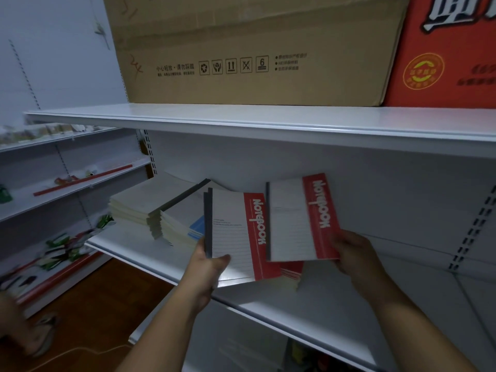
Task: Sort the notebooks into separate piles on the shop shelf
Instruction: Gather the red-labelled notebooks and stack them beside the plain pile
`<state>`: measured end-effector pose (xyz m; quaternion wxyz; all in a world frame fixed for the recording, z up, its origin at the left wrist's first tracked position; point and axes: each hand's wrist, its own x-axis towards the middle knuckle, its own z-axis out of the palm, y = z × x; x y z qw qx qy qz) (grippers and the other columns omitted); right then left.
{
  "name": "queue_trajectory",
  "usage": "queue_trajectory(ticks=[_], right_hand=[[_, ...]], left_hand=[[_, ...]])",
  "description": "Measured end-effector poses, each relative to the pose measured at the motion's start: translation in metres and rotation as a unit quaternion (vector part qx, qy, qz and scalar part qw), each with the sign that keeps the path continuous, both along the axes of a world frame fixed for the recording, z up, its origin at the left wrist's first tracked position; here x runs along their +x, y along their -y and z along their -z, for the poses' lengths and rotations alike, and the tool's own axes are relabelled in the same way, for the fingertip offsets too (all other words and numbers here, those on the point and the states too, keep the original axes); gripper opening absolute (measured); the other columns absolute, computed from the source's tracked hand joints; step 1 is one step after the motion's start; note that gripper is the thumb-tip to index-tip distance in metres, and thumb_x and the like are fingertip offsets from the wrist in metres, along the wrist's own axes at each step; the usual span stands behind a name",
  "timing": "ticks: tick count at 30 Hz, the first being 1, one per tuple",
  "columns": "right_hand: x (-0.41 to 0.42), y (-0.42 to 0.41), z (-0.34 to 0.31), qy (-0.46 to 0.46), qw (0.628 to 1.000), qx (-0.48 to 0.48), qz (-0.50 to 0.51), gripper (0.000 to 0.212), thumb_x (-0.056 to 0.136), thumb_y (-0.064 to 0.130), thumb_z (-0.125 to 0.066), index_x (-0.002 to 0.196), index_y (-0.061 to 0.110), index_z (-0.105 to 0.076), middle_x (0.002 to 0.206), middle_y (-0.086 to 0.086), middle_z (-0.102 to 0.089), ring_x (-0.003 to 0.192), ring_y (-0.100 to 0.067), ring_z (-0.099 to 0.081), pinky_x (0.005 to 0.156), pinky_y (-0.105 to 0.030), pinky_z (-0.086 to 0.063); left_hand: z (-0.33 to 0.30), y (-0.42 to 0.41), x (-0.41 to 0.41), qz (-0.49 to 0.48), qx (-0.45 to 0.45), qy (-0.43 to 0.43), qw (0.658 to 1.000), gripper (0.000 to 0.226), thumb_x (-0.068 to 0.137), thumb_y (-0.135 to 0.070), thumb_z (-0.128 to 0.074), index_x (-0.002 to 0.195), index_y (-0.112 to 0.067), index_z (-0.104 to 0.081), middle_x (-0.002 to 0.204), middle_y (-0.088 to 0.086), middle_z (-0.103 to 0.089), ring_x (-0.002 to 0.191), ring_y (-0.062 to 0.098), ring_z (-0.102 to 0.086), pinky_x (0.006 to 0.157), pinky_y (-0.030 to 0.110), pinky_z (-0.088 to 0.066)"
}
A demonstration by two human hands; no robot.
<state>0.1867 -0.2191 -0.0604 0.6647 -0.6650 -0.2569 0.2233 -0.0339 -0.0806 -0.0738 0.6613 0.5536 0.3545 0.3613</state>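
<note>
White shelf (308, 307) carries notebook piles (150, 208) at left; left hand (206, 267) grips a red notebook (236, 234), right hand (351, 253) pinches another (300, 218), apparently above a red pile (291, 271).

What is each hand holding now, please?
Left hand: grips a small stack of red notebooks by the spine edge.
Right hand: grips one red notebook by its lower corner.

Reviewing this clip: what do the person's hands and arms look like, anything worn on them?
Both are bare: the left hand and right hand show no gloves, rings or watch, and both forearms are uncovered as far as the frame shows, with no sleeves in view.
</note>
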Motion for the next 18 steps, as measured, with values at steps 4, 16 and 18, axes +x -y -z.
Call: queue_trajectory(ticks=[4,16,18], right_hand=[[-0.038,-0.02,0.012,0.152,0.984,-0.092,-0.032,0.019,0.093,0.014,-0.055,0.092,0.014,-0.074,0.079,0.002,-0.07,0.075,-0.013,-0.064,0.062,-0.019,-0.048],[-0.066,-0.024,-0.002,0.102,0.98,-0.118,-0.121,0.016,0.098,0.026,-0.045,0.108,0.035,-0.053,0.108,0.004,-0.065,0.092,-0.012,-0.065,0.085,-0.026,-0.048],[-0.069,-0.027,-0.006,0.051,0.986,-0.091,-0.131,0.024,0.099,0.016,-0.044,0.11,0.035,-0.053,0.106,0.003,-0.065,0.089,-0.009,-0.064,0.081,-0.023,-0.048]], left_hand=[[0.001,0.007,0.01,0.035,-0.031,0.025,0.999,0.045,0.091,-0.004,-0.059,0.127,-0.027,-0.046,0.117,0.002,-0.067,0.112,0.019,-0.06,0.104,0.038,-0.043],[0.001,0.008,0.007,0.079,-0.025,0.045,0.996,0.047,0.087,0.01,-0.057,0.121,-0.023,-0.051,0.113,0.004,-0.069,0.106,0.017,-0.063,0.102,0.037,-0.045],[0.002,0.009,0.01,0.093,-0.039,0.053,0.993,0.045,0.087,0.009,-0.058,0.117,-0.024,-0.052,0.112,0.005,-0.069,0.107,0.02,-0.064,0.101,0.039,-0.046]])
